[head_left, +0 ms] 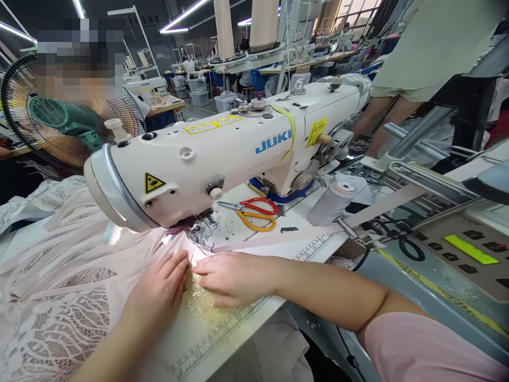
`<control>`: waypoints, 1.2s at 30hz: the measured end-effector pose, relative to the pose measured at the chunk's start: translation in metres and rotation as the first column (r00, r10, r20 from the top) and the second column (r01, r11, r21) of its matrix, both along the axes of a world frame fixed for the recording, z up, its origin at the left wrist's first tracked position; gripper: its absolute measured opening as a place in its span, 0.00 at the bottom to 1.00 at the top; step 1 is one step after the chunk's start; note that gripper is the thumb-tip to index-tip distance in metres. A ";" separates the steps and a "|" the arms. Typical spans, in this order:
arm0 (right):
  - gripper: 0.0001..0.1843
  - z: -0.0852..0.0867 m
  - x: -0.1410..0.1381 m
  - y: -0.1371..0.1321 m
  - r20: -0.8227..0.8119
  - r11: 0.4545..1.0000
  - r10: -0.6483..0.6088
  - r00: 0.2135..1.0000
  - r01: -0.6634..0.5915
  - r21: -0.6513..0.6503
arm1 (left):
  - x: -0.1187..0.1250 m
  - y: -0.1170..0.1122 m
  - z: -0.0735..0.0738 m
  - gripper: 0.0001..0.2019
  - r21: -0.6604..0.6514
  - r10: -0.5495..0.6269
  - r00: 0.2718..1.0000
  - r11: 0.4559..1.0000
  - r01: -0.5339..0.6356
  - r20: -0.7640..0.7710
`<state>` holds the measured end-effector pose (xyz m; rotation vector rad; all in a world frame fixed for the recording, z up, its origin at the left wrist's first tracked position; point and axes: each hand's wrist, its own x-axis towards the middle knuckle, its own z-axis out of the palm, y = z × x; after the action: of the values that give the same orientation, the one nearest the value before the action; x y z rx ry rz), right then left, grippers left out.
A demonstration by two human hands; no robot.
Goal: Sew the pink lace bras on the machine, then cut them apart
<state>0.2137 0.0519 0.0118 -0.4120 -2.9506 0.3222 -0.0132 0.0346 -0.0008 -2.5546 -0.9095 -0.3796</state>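
Observation:
My left hand [159, 289] lies flat, fingers stretched, on pale pink lace fabric [59, 286] just in front of the presser foot [194, 231] of a white JUKI sewing machine [222, 154]. My right hand [233, 276] rests palm down beside it, fingers out and pointing left, pressing the fabric edge on the machine table [222, 329]. The two hands almost touch. A lit patch shows under the needle area.
Red and yellow scissors [254, 212] lie on the machine bed behind my right hand. A pink thread cone [332, 201] lies on its side to the right. A control panel [465, 249] sits far right. A green fan [59, 116] and another person stand behind the machine.

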 end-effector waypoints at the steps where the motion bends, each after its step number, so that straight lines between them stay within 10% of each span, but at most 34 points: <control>1: 0.13 0.000 0.000 0.000 -0.003 1.000 0.000 1.000 0.000 0.000 | -0.001 0.001 0.000 0.16 -0.009 0.002 1.000 1.000 -0.002 0.002; 36: 0.11 0.004 -0.003 -0.005 -0.040 0.998 -0.066 0.997 0.065 -0.023 | -0.025 0.019 0.000 0.20 -0.227 0.250 0.968 0.941 -0.250 -0.032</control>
<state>0.2104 0.0469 0.0154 -0.4973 -2.8890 0.3503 -0.0387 0.0539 -0.0012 -2.5944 -1.3290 -0.2044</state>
